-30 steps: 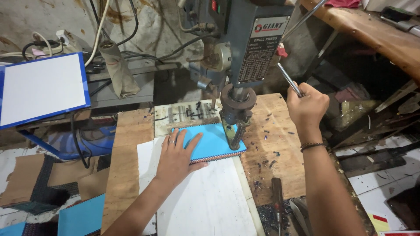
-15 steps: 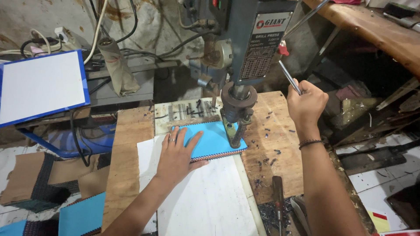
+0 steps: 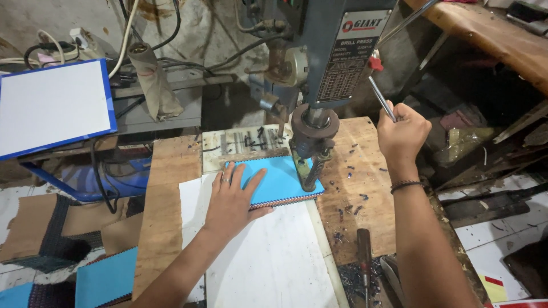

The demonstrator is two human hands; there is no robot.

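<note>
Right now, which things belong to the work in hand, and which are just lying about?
In use:
left hand flat on the blue stack
right hand gripping the feed lever
drill press, its spindle at the stack's edge

Lying about:
white board
screwdriver
fabric swatches

Bare arms; ringed left hand (image 3: 231,199), braceleted right hand (image 3: 401,134).
</note>
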